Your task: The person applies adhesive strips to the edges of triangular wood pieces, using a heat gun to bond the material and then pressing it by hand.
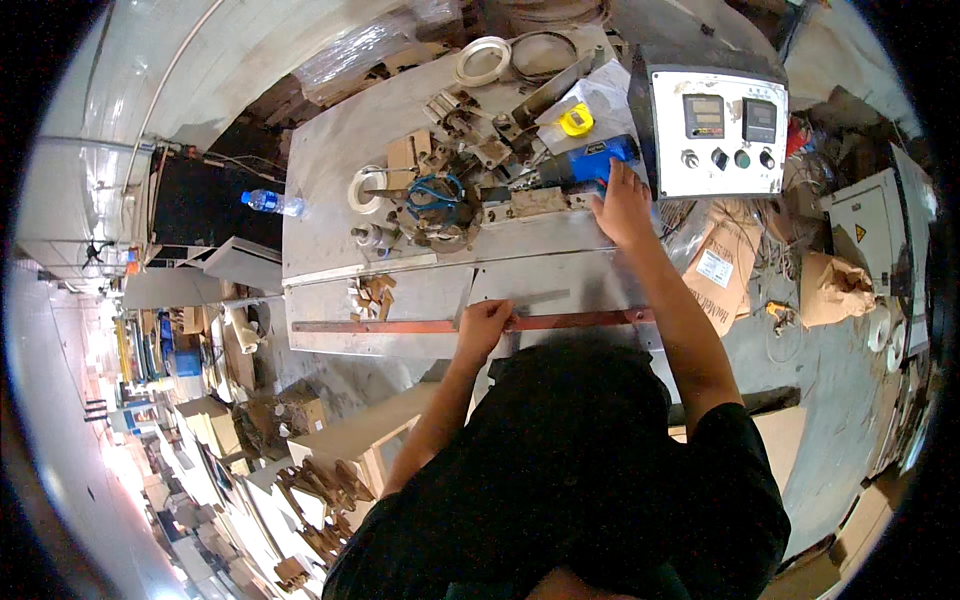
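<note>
My left hand (484, 328) is low over the bench's near edge, its fingers closed; what they hold, if anything, is hidden. Beside it a thin grey strip (545, 297) lies along the metal top, and a red-brown bar (570, 321) runs under the hand along the front edge. Farther right, my right hand (625, 207) reaches forward with fingers stretched out, touching the underside of a blue motor-like housing (600, 158). That housing joins a greasy metal mechanism (440, 215) with a coiled blue hose (434, 193).
A control box (720, 130) with dials stands at the right, above brown paper sacks (722, 262). A yellow tape measure (577, 120), white rings (483, 62) and small wooden pieces (372, 297) lie on the bench. A water bottle (270, 202) is at its left edge.
</note>
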Tool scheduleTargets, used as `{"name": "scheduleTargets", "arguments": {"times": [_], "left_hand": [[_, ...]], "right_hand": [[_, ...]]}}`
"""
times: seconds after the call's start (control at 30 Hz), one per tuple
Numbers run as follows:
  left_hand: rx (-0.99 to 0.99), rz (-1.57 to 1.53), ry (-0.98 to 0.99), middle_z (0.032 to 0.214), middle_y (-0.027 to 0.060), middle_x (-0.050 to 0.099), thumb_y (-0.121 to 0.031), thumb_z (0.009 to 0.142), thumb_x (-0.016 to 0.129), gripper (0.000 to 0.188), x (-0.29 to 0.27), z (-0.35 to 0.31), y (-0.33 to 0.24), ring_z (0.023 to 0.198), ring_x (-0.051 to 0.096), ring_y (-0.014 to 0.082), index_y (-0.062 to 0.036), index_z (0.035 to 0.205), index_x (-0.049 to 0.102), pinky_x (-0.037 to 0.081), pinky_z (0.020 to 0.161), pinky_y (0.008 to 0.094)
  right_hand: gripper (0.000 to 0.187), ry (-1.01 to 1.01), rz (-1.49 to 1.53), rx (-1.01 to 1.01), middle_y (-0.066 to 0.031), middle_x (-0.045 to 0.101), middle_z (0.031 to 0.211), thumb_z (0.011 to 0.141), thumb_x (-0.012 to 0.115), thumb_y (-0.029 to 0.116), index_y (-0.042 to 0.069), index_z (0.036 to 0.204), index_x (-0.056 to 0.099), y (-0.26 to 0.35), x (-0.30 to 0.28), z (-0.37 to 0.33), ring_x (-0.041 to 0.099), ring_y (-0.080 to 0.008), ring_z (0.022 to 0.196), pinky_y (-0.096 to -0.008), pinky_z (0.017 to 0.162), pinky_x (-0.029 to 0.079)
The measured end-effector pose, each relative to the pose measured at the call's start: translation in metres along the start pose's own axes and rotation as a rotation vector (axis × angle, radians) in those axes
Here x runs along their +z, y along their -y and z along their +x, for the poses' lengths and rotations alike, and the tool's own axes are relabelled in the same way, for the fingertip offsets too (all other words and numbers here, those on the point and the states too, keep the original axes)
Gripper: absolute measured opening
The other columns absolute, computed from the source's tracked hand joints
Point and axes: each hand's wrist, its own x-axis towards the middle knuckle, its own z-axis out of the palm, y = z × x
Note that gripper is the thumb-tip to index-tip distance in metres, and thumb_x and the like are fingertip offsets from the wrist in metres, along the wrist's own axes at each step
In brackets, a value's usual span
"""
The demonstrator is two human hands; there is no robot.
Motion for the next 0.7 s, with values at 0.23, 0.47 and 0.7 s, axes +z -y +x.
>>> {"name": "scheduleTargets", "arguments": {"times": [0.23, 0.47, 0.7], "left_hand": [[-0.014, -0.034, -0.069, 0.074, 0.0067, 0.071, -0.028, 0.101, 0.064, 0.036, -0.004, -0.008, 0.031, 0.066, 0.062, 0.0121, 0.0048, 0.092, 0.075, 0.049, 0.063, 0.0302], [0.002, -0.093, -0.103, 0.079, 0.0058, 0.072, -0.026, 0.1, 0.064, 0.033, 0.001, -0.005, 0.037, 0.07, 0.063, 0.0112, 0.0041, 0.095, 0.076, 0.05, 0.066, 0.0289], [0.02, -0.279, -0.09, 0.086, 0.0075, 0.075, -0.025, 0.101, 0.065, 0.031, 0.015, 0.007, 0.017, 0.073, 0.067, 0.0128, 0.0052, 0.102, 0.075, 0.054, 0.07, 0.0288]], "right_hand": [[0.079, 0.23, -0.143, 0.174, -0.0266, 0.063, 0.12, 0.087, 0.075, 0.024, 0.005, 0.151, 0.032, -0.007, 0.002, 0.024, 0.068, -0.0454, 0.103, -0.053, 0.087, 0.057], [0.073, 0.018, 0.159, 0.11, -0.025, 0.065, 0.119, 0.085, 0.078, 0.016, 0.011, 0.144, 0.035, 0.019, -0.036, 0.012, 0.068, -0.0488, 0.097, -0.0552, 0.082, 0.056], [0.053, -0.195, 0.346, 0.25, -0.0236, 0.073, 0.099, 0.08, 0.081, 0.016, 0.006, 0.127, 0.057, 0.034, -0.1, -0.027, 0.073, -0.0388, 0.091, -0.0485, 0.081, 0.058]]}}
